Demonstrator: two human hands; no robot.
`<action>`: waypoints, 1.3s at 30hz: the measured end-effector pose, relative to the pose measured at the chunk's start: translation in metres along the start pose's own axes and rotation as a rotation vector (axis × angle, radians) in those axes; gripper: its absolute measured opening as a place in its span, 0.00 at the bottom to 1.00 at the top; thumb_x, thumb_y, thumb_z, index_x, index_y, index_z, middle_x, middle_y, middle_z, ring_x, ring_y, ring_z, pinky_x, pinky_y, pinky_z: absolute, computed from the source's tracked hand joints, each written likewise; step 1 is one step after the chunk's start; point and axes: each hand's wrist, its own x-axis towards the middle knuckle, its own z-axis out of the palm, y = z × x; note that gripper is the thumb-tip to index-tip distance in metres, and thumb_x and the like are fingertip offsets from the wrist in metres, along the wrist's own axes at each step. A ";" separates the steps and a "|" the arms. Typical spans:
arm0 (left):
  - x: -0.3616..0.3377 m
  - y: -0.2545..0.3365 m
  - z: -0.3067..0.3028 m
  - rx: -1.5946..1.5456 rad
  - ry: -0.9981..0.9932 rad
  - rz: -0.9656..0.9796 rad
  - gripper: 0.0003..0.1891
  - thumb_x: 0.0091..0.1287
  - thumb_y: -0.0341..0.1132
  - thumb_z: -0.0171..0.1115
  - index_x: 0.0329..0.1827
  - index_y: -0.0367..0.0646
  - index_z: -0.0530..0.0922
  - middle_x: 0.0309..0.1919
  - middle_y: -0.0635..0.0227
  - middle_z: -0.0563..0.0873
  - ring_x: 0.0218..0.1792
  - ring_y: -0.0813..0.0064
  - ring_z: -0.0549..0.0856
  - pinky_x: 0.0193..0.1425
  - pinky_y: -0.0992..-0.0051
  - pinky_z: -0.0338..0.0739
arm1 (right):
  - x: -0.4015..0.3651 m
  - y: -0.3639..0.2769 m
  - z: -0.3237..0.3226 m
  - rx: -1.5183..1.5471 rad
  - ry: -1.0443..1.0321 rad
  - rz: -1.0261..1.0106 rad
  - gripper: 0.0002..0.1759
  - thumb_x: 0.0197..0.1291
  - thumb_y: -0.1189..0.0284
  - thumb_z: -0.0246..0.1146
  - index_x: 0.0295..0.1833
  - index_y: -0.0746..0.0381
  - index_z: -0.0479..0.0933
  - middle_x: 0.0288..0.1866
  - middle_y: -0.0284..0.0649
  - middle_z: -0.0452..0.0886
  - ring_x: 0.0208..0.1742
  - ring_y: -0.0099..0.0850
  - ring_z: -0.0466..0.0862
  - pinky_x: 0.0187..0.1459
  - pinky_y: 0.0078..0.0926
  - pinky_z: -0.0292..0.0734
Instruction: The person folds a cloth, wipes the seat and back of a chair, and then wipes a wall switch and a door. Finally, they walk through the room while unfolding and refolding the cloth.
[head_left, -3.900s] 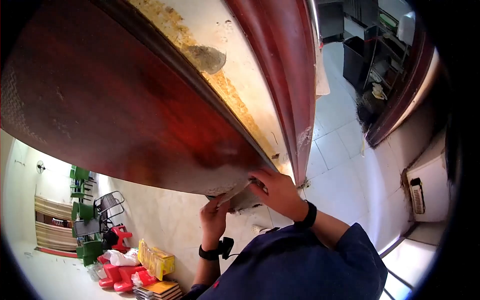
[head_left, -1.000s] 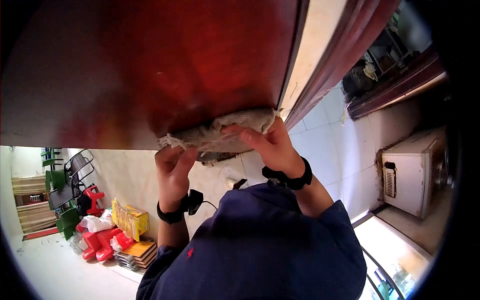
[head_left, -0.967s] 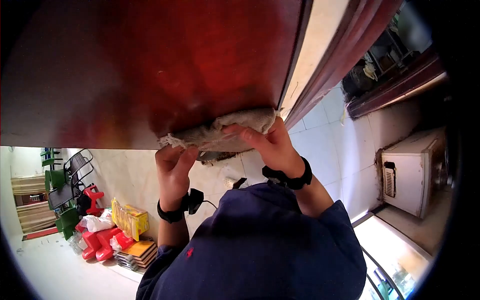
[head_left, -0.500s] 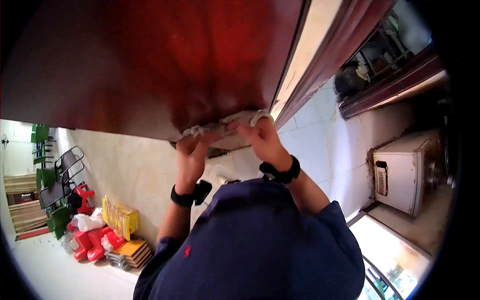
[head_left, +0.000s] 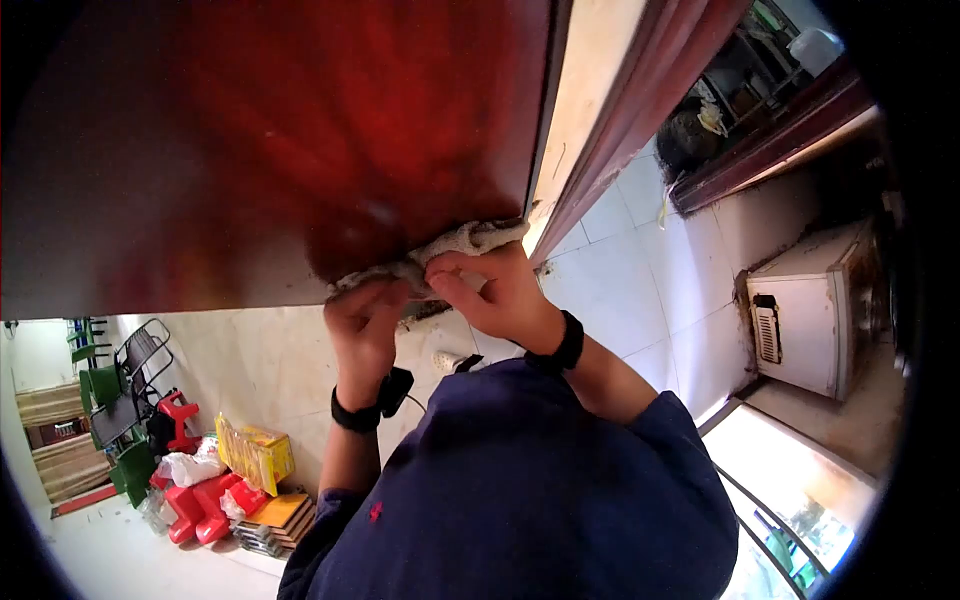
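Observation:
A dark red wooden door (head_left: 260, 150) fills the upper left of the head view. Along its bottom edge lies a grey-white cloth (head_left: 455, 243), bunched against the wood. My left hand (head_left: 365, 325) grips the cloth's left end and my right hand (head_left: 500, 295) pinches its right part, both pressed to the door's lower edge. Each wrist carries a black band. My dark blue sleeve and shoulder (head_left: 520, 490) cover the lower middle of the view.
A red door frame (head_left: 640, 110) runs beside the door, with a pale wall strip between. White floor tiles (head_left: 630, 290) spread to the right toward a white box-like appliance (head_left: 800, 310). At lower left stand green chairs (head_left: 110, 410), red plastic toys (head_left: 195, 505) and a yellow box (head_left: 255, 455).
The cloth has come into both hands along the door's bottom edge. Over the last second the hands shifted a little along that edge while the view swung.

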 end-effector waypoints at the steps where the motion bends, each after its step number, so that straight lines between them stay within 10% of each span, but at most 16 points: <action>1: -0.001 -0.011 0.006 0.007 0.009 -0.017 0.09 0.69 0.26 0.60 0.39 0.31 0.87 0.30 0.69 0.89 0.32 0.84 0.80 0.36 0.79 0.73 | -0.003 0.009 0.007 -0.083 0.102 -0.132 0.12 0.68 0.62 0.68 0.43 0.60 0.87 0.27 0.44 0.86 0.30 0.36 0.90 0.33 0.32 0.83; 8: -0.004 -0.014 0.010 -0.167 0.049 0.138 0.08 0.67 0.27 0.61 0.38 0.30 0.85 0.30 0.63 0.90 0.33 0.80 0.84 0.38 0.78 0.76 | 0.006 -0.032 -0.002 -0.095 0.020 0.005 0.05 0.62 0.74 0.70 0.39 0.64 0.85 0.30 0.41 0.87 0.30 0.32 0.88 0.35 0.25 0.81; 14: 0.004 0.056 0.002 -0.011 0.217 0.550 0.08 0.62 0.26 0.63 0.42 0.32 0.85 0.31 0.61 0.89 0.32 0.76 0.86 0.36 0.79 0.76 | 0.039 -0.100 -0.020 -0.233 0.166 -0.452 0.05 0.60 0.74 0.70 0.39 0.63 0.85 0.30 0.43 0.87 0.31 0.36 0.89 0.34 0.30 0.82; 32: 0.001 -0.066 0.048 0.045 -0.197 -0.025 0.10 0.68 0.22 0.58 0.47 0.30 0.85 0.40 0.58 0.91 0.42 0.73 0.89 0.48 0.71 0.83 | -0.033 0.040 0.000 -0.409 0.081 0.342 0.10 0.60 0.70 0.64 0.40 0.65 0.84 0.32 0.55 0.85 0.34 0.55 0.86 0.41 0.51 0.84; 39: 0.008 0.069 0.017 -0.164 -0.039 0.323 0.15 0.70 0.26 0.59 0.56 0.28 0.84 0.45 0.60 0.92 0.46 0.76 0.87 0.56 0.74 0.80 | 0.038 -0.089 -0.032 -0.344 0.326 -0.300 0.07 0.68 0.75 0.62 0.37 0.64 0.83 0.27 0.40 0.85 0.27 0.31 0.86 0.30 0.26 0.78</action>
